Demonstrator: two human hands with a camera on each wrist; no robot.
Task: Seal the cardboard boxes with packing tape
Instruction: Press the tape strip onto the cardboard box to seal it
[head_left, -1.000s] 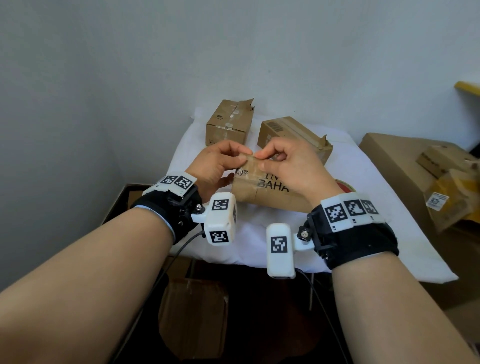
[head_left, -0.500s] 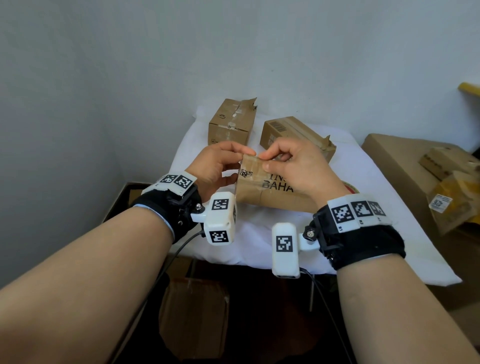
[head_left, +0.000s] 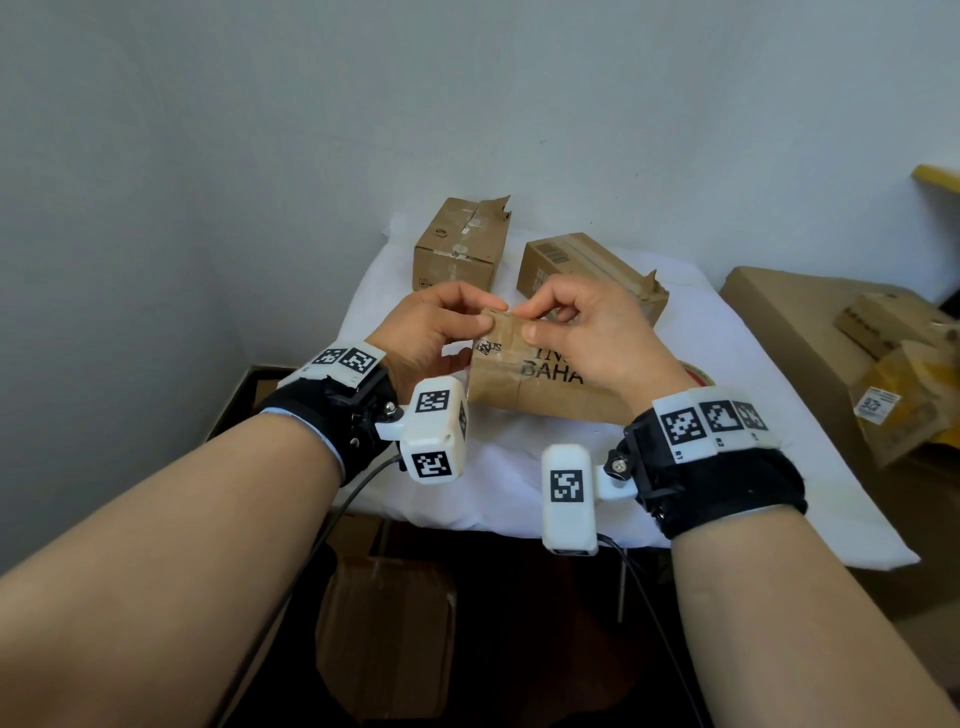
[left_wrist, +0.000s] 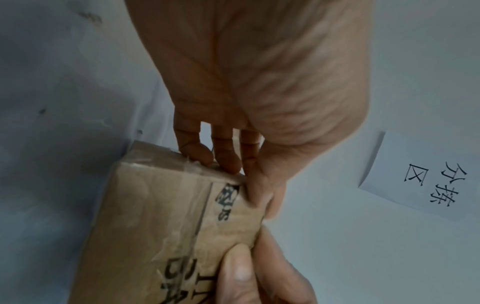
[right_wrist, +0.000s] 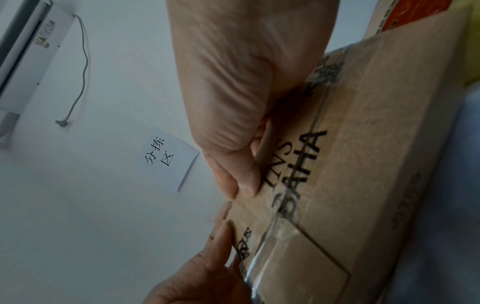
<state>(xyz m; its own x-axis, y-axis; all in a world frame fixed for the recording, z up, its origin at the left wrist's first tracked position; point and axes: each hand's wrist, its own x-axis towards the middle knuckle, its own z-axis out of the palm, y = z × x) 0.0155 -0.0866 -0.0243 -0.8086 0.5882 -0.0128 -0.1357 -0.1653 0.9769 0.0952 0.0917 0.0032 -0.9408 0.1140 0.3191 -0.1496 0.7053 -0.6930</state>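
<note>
A flat brown cardboard box (head_left: 540, 384) printed with black letters stands on edge on the white-covered table (head_left: 810, 467). Clear tape (right_wrist: 262, 257) runs across its face and over its top edge (left_wrist: 166, 162). My left hand (head_left: 488, 316) pinches the top left corner, fingers behind and thumb in front (left_wrist: 241, 179). My right hand (head_left: 525, 322) pinches the top edge just beside it, with the thumb on the printed face (right_wrist: 248, 186). A tape roll (head_left: 698, 373) lies mostly hidden behind my right wrist.
Two more cardboard boxes (head_left: 460, 244) (head_left: 587, 265) with torn flaps stand at the back of the table near the wall. A large carton (head_left: 810, 332) with small parcels is on the right. Another box (head_left: 384, 639) sits on the floor below the table's front edge.
Both hands keep pinching the box's top edge. The box and hands have drifted slightly to the right; nothing was let go.
</note>
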